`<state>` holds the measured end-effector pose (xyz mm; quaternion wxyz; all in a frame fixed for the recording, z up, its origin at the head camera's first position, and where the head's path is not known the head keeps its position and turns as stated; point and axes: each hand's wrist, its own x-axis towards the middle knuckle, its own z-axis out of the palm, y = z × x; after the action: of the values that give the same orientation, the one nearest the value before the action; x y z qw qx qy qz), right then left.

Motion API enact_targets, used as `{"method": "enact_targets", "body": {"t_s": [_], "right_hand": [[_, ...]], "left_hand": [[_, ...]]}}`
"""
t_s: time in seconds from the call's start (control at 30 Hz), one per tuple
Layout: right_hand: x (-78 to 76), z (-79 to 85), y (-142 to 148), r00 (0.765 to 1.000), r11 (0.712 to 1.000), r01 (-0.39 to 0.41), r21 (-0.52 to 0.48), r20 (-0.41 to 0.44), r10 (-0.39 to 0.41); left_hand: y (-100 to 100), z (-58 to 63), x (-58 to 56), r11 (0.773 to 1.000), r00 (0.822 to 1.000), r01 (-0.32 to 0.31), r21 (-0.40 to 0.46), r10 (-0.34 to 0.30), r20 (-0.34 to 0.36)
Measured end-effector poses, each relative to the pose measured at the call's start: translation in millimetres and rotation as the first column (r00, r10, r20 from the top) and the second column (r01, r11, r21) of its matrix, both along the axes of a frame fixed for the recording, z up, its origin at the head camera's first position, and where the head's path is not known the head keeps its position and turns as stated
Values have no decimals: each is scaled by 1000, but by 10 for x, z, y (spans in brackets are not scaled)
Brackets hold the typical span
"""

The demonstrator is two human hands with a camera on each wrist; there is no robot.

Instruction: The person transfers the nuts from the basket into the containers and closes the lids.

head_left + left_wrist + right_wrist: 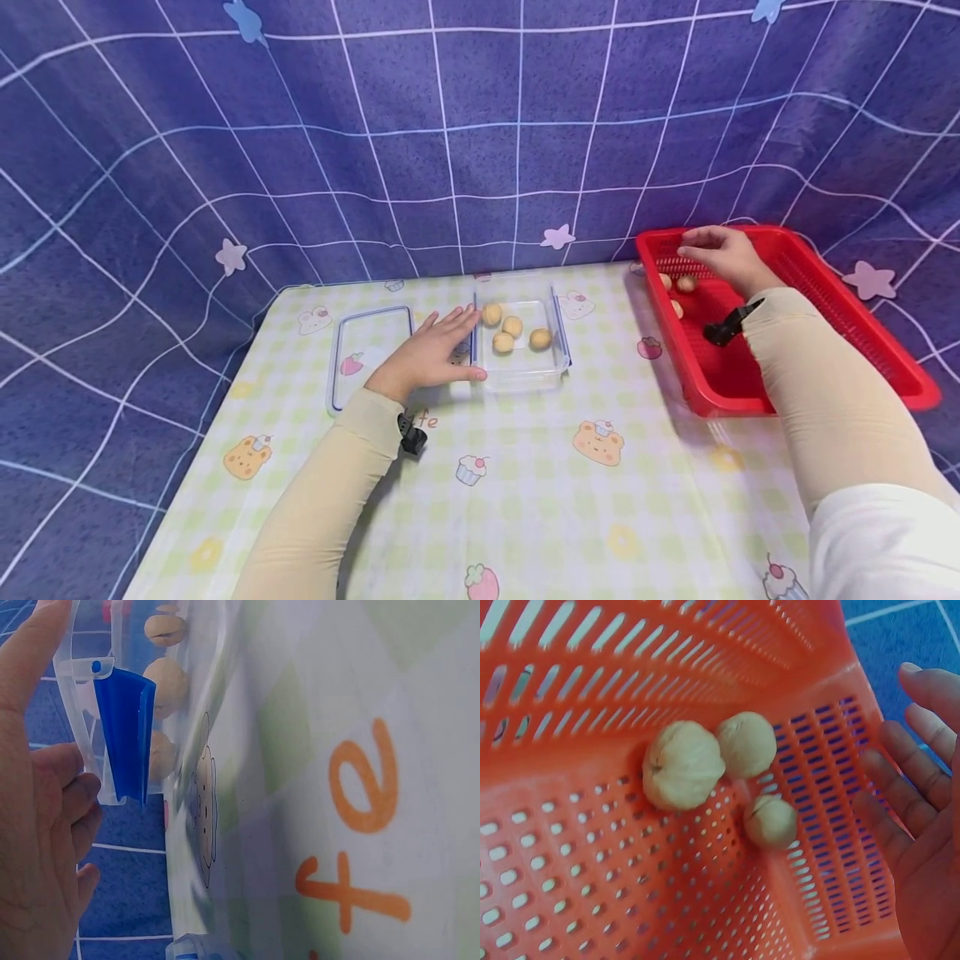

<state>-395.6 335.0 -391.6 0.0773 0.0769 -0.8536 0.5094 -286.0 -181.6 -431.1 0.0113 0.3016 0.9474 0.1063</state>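
Note:
My left hand [431,354] rests against the left side of a clear plastic container [562,333], fingers spread and thumb near its front corner. Several walnuts [503,342] lie inside that container. The left wrist view shows the fingers beside the container's blue latch flap [127,739]. Over the left part of a red plastic basket [697,392], my right hand [727,258] hovers with loosely bent fingers and nothing in them. Three walnuts [684,766] sit together at one end of the basket, below and apart from the right hand.
A clear lid with a blue seal [375,313] lies flat on the table to the left of the container, partly behind the left hand. The checked tablecloth [540,517] covers the table. A blue curtain with white lines [480,158] hangs along the back edge.

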Motion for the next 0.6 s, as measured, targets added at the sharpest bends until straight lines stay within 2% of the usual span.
{"method": "enact_targets", "body": {"t_s": [0.27, 0.6], "right_hand": [[4, -135, 92, 999, 998, 27, 55, 25, -28], [-19, -267, 204, 996, 995, -1, 100, 93, -9]], "left_hand": [[8, 14, 24, 1000, 1000, -4, 3, 4, 9], [7, 24, 35, 1000, 1000, -5, 8, 5, 13]]}}
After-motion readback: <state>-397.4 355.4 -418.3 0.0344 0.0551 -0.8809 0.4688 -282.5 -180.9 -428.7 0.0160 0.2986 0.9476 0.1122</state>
